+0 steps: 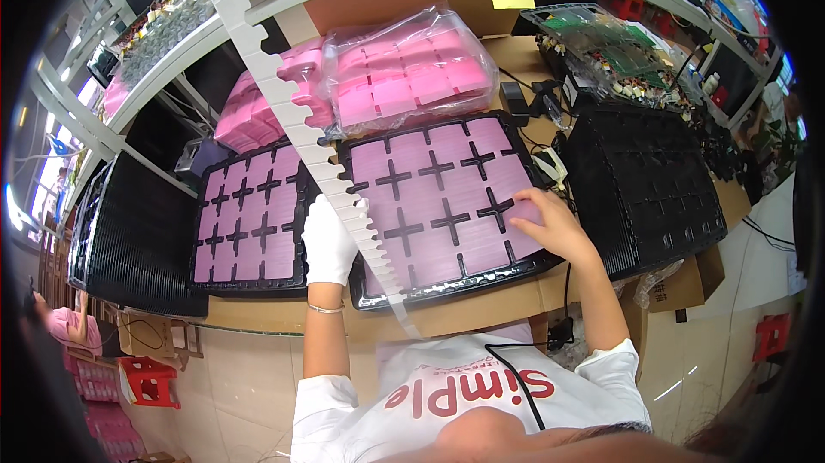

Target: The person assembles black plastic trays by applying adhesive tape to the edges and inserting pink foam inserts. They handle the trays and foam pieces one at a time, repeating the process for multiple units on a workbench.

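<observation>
In front of me a black plastic tray [447, 287] is filled with pink flat pieces, set in rows between black cross-shaped dividers. My left hand [328, 244], in a white glove, is closed on the tray's left edge; a white notched strip [301, 132] hides part of its fingers. My bare right hand [554, 227] rests at the tray's right side. Its thumb and fingers are apart, with the tips at the pink pieces and nothing seen in them. Left of this tray lies a second black tray [302, 244] with similar pink pieces.
Pink blocks in a clear bag [412, 68] and more pink blocks [249, 111] stand behind the trays. Black tray stacks stand at left [137, 240] and right [644, 188]. Circuit boards [619, 51] lie back right. A dark cable [567, 300] hangs by my right arm.
</observation>
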The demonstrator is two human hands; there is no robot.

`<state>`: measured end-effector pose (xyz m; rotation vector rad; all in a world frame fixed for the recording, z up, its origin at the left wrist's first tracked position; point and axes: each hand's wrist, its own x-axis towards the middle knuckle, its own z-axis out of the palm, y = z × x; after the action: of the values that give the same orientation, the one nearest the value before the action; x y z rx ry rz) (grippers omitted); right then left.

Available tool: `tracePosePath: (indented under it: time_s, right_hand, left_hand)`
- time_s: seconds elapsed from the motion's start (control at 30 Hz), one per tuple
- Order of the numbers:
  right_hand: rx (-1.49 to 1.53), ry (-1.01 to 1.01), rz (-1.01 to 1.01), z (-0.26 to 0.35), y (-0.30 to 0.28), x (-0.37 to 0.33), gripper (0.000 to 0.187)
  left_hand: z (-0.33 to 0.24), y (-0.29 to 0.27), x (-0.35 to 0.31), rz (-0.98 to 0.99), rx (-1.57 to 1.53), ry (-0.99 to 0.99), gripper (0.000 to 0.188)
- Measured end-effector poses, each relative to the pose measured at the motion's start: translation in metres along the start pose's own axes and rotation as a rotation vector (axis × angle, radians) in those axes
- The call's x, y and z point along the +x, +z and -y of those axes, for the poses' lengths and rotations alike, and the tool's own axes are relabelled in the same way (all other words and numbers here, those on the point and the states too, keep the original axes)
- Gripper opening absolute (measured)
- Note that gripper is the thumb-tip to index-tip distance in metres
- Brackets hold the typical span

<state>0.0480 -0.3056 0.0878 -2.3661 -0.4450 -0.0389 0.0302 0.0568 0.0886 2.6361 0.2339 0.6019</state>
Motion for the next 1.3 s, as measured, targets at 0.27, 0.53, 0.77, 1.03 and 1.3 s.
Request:
tracePosePath:
  time_s: [0.27,0.53,0.77,1.03,1.3]
  right_hand:
    - [-0.43,-0.257,-0.377,-0.019,0.033,0.101,0.039]
    - [-0.712,0.01,-0.027,-0.038,0.048,0.151,0.055]
    - [-0.744,-0.061,-0.17,-0.044,0.04,0.131,0.041]
    - [-0.279,-0.383,-0.029,-0.016,0.002,-0.058,0.031]
    - [-0.304,-0.427,-0.191,-0.02,0.001,-0.072,0.024]
  left_hand:
    - [0.003,0.052,0.057,-0.097,0.05,0.485,0.037]
    - [-0.003,0.064,0.073,0.246,0.557,0.227,0.062]
    - [-0.004,0.055,0.074,0.188,0.505,0.298,0.048]
    - [0.011,-0.037,-0.063,0.4,-0.024,0.753,0.023]
    - [0.011,-0.04,-0.088,0.05,0.034,0.693,0.015]
